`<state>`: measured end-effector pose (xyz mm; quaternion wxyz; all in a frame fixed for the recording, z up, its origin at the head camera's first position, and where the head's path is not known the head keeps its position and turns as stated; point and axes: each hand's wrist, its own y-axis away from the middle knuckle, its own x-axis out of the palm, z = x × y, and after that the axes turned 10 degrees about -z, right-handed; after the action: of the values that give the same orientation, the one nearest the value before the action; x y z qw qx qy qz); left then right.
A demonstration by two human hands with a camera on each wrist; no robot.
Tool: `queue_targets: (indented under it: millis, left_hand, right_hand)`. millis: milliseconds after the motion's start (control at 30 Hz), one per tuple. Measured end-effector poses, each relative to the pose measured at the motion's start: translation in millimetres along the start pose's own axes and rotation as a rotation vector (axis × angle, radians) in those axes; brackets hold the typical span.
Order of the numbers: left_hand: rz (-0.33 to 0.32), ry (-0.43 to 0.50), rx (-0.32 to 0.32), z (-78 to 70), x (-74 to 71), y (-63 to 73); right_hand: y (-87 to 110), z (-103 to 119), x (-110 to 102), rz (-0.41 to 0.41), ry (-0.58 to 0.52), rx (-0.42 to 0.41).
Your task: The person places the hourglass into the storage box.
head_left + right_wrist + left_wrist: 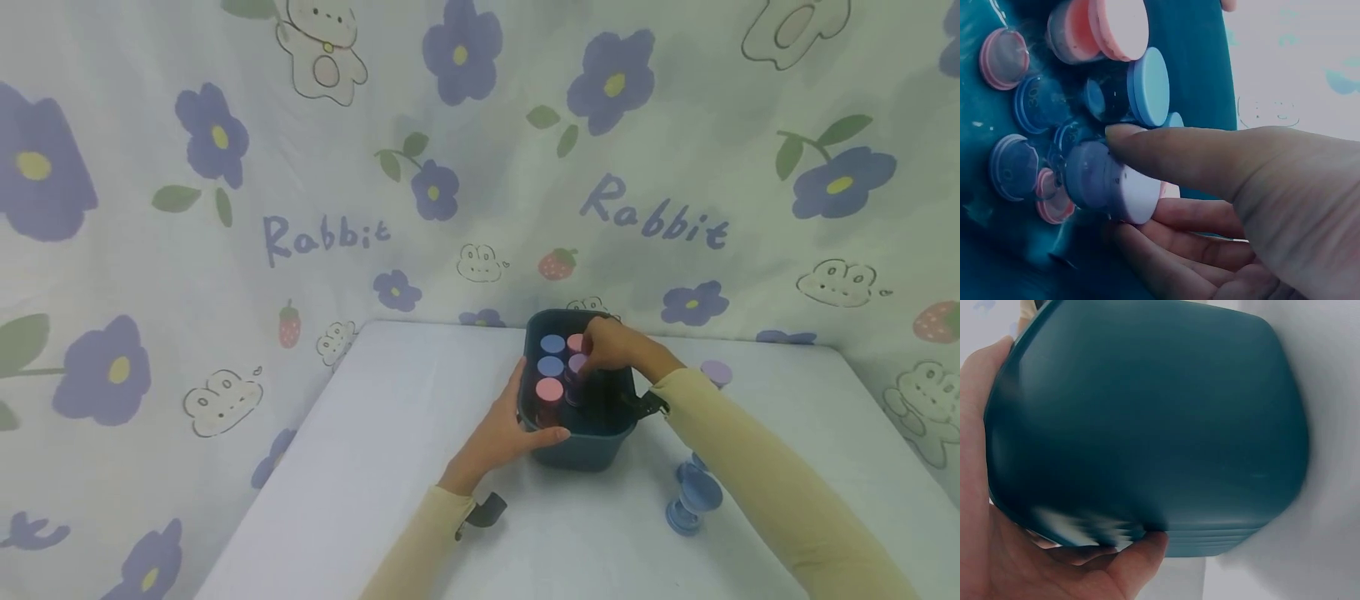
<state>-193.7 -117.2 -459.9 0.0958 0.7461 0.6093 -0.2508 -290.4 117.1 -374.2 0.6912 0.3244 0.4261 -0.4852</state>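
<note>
A dark teal plastic bin (579,455) stands on the white table, with several sand timers upright inside it. My left hand (495,433) grips its near left corner, thumb along the front and fingers around the side. Reaching down into the bin, my right hand (613,343) pinches a purple sand timer (1138,195) by its cap between thumb and fingers. Around it stand a pink sand timer (1121,28) and a blue sand timer (1150,87). The left wrist view is mostly filled by the bin's smooth outer wall.
Right of the bin, a blue sand timer (684,517) stands on the table, partly overlapped by the right sleeve. Beyond that forearm shows a purple-capped timer (716,372). A patterned cloth (480,167) hangs behind the white table (360,433).
</note>
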Motion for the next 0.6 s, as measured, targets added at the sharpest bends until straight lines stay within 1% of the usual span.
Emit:
queue_targets:
  millis: [133, 233, 300, 433, 500, 600]
  left_hand:
    - [0.002, 0.002, -0.008, -1.7, -0.8, 1.3]
    - [0.003, 0.003, -0.010, -2.8, -0.8, 1.9]
    - [0.004, 0.000, -0.012, -3.7, -1.0, 1.8]
    - [0.005, -0.003, -0.029, -6.3, -1.3, 1.8]
    - [0.006, -0.004, -0.034, -7.2, -1.5, 1.9]
    - [0.004, -0.004, -0.033, -7.1, -1.1, 1.4]
  right_hand:
    - [3.5, 1, -6, 0.012, -0.006, 0.002]
    - [8.0, -1, -16, -0.009, -0.046, -0.002]
    - [12.3, -2, -26, -0.056, -0.082, -0.009]
    - [25.2, -7, -48, -0.183, -0.144, -0.051]
    - [34.3, -10, -58, -0.234, -0.165, -0.051]
    - [49.9, -14, -70, -0.285, -0.196, -0.038]
